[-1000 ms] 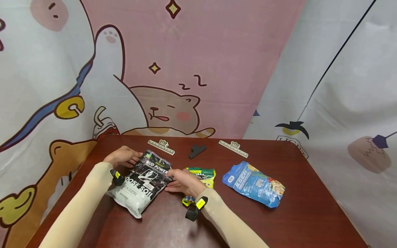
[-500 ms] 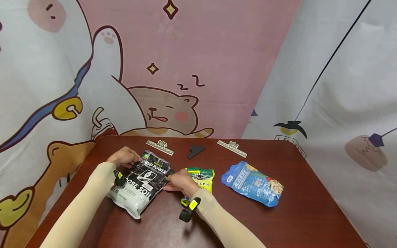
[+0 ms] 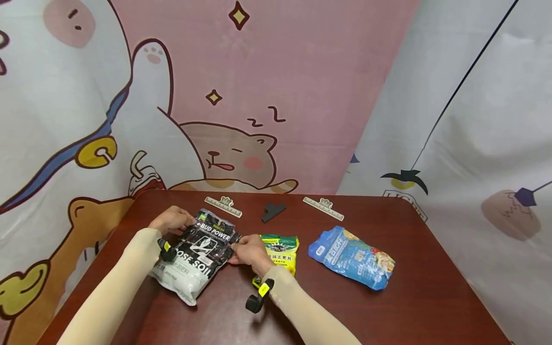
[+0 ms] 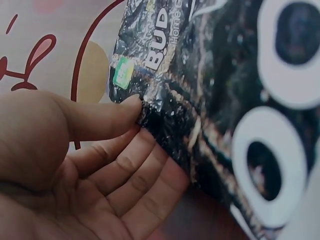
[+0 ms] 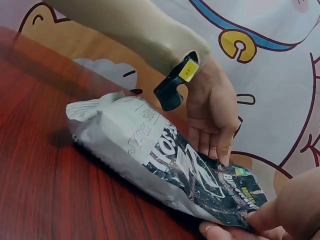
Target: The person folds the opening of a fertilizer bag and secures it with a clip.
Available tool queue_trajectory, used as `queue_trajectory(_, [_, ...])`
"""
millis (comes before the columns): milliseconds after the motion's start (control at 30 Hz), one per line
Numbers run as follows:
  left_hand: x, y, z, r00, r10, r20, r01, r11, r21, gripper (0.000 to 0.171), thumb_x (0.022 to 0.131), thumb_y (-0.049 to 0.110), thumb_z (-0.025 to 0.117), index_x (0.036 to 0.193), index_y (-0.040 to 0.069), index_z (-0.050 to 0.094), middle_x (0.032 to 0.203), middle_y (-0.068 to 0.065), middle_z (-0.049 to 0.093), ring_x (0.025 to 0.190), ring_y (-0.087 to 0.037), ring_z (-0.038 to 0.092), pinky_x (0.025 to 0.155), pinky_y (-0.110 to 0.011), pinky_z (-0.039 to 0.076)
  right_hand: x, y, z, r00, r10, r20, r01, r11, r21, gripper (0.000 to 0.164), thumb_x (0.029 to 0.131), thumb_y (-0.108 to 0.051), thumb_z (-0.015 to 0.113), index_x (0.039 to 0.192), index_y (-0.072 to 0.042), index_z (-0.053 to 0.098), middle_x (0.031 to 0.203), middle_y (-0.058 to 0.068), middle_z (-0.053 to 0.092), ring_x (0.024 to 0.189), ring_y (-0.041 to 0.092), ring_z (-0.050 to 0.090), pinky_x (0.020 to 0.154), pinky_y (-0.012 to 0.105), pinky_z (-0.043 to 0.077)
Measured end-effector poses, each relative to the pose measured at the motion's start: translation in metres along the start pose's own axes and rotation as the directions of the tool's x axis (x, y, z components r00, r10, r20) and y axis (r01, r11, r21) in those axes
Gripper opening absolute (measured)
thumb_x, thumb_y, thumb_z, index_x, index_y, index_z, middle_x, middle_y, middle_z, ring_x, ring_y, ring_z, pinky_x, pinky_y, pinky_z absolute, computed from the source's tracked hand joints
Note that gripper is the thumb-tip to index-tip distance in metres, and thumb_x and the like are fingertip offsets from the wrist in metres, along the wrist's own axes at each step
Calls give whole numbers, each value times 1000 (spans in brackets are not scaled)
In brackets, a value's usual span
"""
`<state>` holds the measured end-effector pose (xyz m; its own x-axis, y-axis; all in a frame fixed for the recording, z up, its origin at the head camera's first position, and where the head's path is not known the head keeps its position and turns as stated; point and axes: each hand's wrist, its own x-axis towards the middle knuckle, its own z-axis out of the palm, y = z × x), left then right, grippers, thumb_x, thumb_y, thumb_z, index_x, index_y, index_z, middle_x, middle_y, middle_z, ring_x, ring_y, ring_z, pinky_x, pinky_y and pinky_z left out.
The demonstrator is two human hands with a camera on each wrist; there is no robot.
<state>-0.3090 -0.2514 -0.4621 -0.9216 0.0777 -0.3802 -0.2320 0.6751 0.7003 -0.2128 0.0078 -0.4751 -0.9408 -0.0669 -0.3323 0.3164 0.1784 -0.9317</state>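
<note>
A black-and-white bag of potting soil, printed "BUD POWER LOOSE SOIL" (image 3: 196, 261), lies on the left part of the table, its dark top end pointing away. My left hand (image 3: 173, 220) pinches its upper left edge. In the left wrist view the thumb is on the printed face and the other fingers (image 4: 135, 175) are underneath. Across from it, my right hand (image 3: 251, 251) pinches the right edge near the top, thumb above and fingers below in the right wrist view. The pale lower end of the bag (image 5: 120, 120) looks full and rounded there; the top is flatter.
Right beside my right hand lies a yellow-green fertilizer bag (image 3: 282, 256), partly covered by that hand and wrist. A blue pouch (image 3: 353, 257) is farther right. Along the back lie two white ruler-like clips (image 3: 223, 206) and a black clip (image 3: 273, 212). A printed curtain (image 3: 302, 120) hangs behind the table.
My right hand has closed in from a looser reach to a pinch on the bag's right edge. The left hand's fingers have settled on the left edge. The bag has barely moved.
</note>
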Motion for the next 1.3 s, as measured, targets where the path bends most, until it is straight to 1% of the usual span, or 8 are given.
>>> queue_trajectory(100, [-1, -3, -1, 1000, -2, -6, 2, 1000, -6, 29, 101, 14, 60, 119, -6, 69, 116, -20, 66, 100, -31, 62, 81, -40, 60, 0, 0, 1, 999, -30, -21, 30, 999, -42, 15, 97, -6, 68, 87, 4, 67, 80, 15, 71, 65, 17, 72, 64, 29, 63])
queue_trajectory(233, [0, -6, -2, 1000, -10, -27, 10, 1000, -22, 29, 102, 16, 57, 119, -4, 70, 114, -17, 65, 100, -30, 60, 81, -40, 60, 1, 0, 2, 998, -53, -29, 52, 997, -49, 13, 98, -9, 68, 90, 2, 68, 88, 12, 70, 72, 18, 72, 66, 29, 63])
queue_trajectory(500, [-12, -8, -11, 999, 21, -46, -26, 995, -92, 34, 102, 20, 57, 124, -4, 68, 116, -17, 65, 104, -29, 60, 87, -43, 61, 3, -5, 0, 993, -113, 25, 111, 992, 61, 11, 97, -3, 68, 92, 7, 63, 95, 20, 75, 73, 19, 72, 73, 36, 64])
queue_trajectory(600, [-18, -6, -15, 998, 40, -56, -47, 991, -129, 35, 102, 20, 57, 126, -4, 66, 117, -16, 65, 104, -28, 61, 89, -44, 60, 3, -9, -3, 990, -138, 32, 135, 989, 62, 11, 97, -3, 67, 93, 7, 62, 95, 21, 77, 73, 21, 74, 74, 38, 64])
queue_trajectory(833, [-27, -2, -20, 991, 63, -121, -85, 977, -195, 38, 104, 22, 58, 129, -7, 62, 114, -15, 67, 95, -21, 65, 85, -37, 61, 1, -20, -8, 977, -209, 35, 209, 978, -8, 14, 100, -9, 66, 99, 5, 65, 101, 19, 78, 81, 33, 78, 76, 42, 64])
queue_trajectory(933, [-31, 0, -20, 988, 69, -141, -99, 971, -218, 39, 104, 24, 59, 129, -6, 61, 112, -14, 68, 93, -19, 67, 82, -34, 61, 1, -23, -10, 970, -242, 23, 242, 970, -33, 15, 100, -11, 67, 98, 4, 67, 100, 19, 78, 84, 38, 78, 76, 44, 64])
queue_trajectory(1167, [-42, 4, -22, 979, 87, -184, -131, 960, -247, 41, 105, 30, 59, 129, -4, 60, 116, -15, 65, 96, -20, 66, 82, -31, 61, -3, -30, -17, 953, -302, 13, 303, 951, -65, 16, 100, -15, 68, 97, 0, 69, 98, 16, 78, 86, 39, 77, 76, 44, 64])
queue_trajectory(1300, [-48, 6, -19, 972, 98, -212, -154, 952, -265, 44, 104, 33, 60, 130, -3, 60, 122, -17, 63, 99, -21, 67, 86, -34, 61, -6, -33, -21, 944, -329, 0, 327, 940, -95, 15, 100, -17, 67, 97, -2, 70, 97, 15, 77, 84, 37, 78, 72, 38, 64])
